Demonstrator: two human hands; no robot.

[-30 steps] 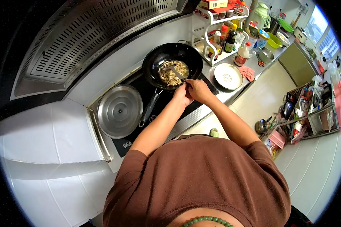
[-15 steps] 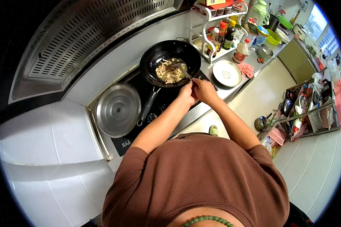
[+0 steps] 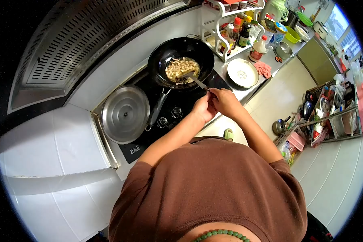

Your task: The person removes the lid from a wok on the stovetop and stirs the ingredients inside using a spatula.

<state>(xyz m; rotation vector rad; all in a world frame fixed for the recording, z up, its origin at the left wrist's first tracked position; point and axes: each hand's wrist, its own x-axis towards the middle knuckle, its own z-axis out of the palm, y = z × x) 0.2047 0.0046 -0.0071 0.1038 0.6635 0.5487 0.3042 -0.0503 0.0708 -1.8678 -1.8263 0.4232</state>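
We see both hands brought together at the near end of the spatula (image 3: 199, 83), just outside the rim of the black wok (image 3: 205, 60). The fingers of the right hand (image 3: 226, 101) are curled closed around its handle, while the left hand (image 3: 204, 109) meets it from the other side; its fingers are partly hidden, and we cannot tell how far they close or whether they grip the handle too. Holding it so far back probably keeps our skin away from the wok's wall, since the length of the tool bridges the gap and its blade rests among the chopped pieces of food (image 3: 177, 68) gathered in the bottom. We take the two-handed hold as a way to steady the blade. The wok sits on the black cooktop (image 3: 165, 135), its long handle (image 3: 159, 108) pointing back to our left, within reach yet gripped by neither hand. Beside that handle lies the round metal lid (image 3: 119, 121), seemingly parked there to leave the wok open. On our right, the white plate (image 3: 243, 73) stands on the metal surface (image 3: 221, 67) near the wok, handy by its position, with a pink cloth (image 3: 263, 69) just beyond it.
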